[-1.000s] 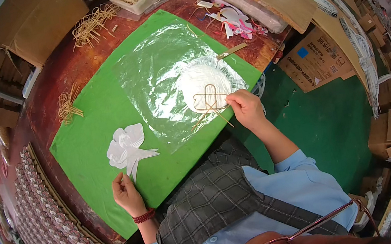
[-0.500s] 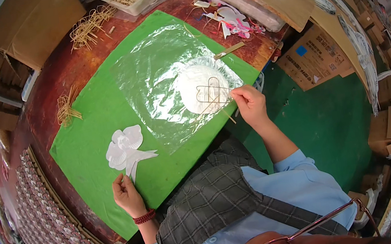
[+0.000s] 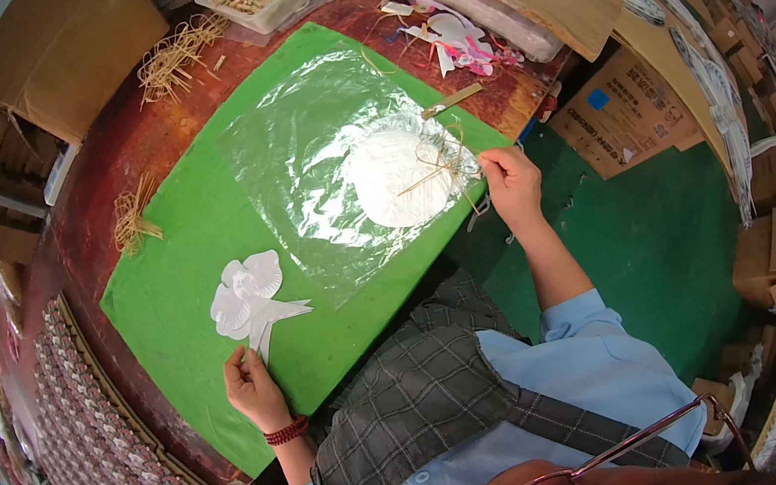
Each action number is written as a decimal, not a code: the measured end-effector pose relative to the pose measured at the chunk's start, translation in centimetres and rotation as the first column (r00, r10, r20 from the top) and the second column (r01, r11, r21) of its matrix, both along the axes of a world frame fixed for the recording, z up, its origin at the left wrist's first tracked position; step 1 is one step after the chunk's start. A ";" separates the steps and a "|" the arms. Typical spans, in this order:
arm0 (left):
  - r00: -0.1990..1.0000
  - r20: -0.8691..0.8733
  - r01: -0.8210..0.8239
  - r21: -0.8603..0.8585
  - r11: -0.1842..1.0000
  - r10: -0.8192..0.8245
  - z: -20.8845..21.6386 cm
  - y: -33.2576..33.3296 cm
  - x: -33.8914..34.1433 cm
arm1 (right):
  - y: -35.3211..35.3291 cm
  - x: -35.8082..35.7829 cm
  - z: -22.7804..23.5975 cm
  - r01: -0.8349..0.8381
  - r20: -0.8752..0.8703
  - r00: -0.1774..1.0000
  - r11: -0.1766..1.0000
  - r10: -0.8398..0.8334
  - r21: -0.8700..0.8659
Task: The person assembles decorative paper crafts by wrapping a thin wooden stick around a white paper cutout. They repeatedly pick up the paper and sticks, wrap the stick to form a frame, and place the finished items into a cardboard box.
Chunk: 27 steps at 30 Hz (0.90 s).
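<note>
My right hand point(image 3: 512, 186) is closed in a pinch at the right side of the green cloth point(image 3: 193, 211). Between its fingertips hangs a thin tan cord bow point(image 3: 448, 161), loops and loose ends spread over the plastic. Beneath the bow, a round white mass point(image 3: 387, 184) rests on a clear plastic sheet point(image 3: 282, 173); what it is made of, I cannot make out. Down at the left, my left hand point(image 3: 255, 391) has its fingers closed at the lower tail of a white ribbon bow point(image 3: 249, 288) with scalloped, ribbed lobes, lying on the cloth.
Tan cord bundles lie at the cloth's left edge point(image 3: 134, 218) and on the red table point(image 3: 87, 177). A white tub point(image 3: 269, 14) of small wooden pieces stands at the back. A flat wooden strip point(image 3: 452, 99) crosses the cloth's far right edge, near pink and white scraps point(image 3: 458, 36).
My right hand has moved slightly right and up, and the cord bow has shifted and turned with it. My left hand and the white bow stay where they were.
</note>
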<state>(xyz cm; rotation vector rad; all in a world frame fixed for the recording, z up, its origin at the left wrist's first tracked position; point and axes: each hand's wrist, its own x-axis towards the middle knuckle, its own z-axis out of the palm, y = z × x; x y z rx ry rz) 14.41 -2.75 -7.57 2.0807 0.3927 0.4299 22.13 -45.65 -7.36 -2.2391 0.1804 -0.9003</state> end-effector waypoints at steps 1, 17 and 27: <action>1.000 0.007 0.000 -0.017 1.000 0.000 -0.1 0.0 0.0 | 0.1 0.1 -0.2 -0.002 0.009 1.000 1.000 0.003 -0.028; 1.000 -0.012 0.010 -0.010 1.000 -0.010 0.2 -0.2 0.0 | -0.8 -0.2 -0.2 0.017 0.007 1.000 0.997 -0.016 -0.073; 1.000 0.005 -0.001 -0.006 1.000 0.001 0.0 -0.2 0.0 | 0.2 3.8 -0.2 0.060 0.021 0.998 0.989 -0.063 0.134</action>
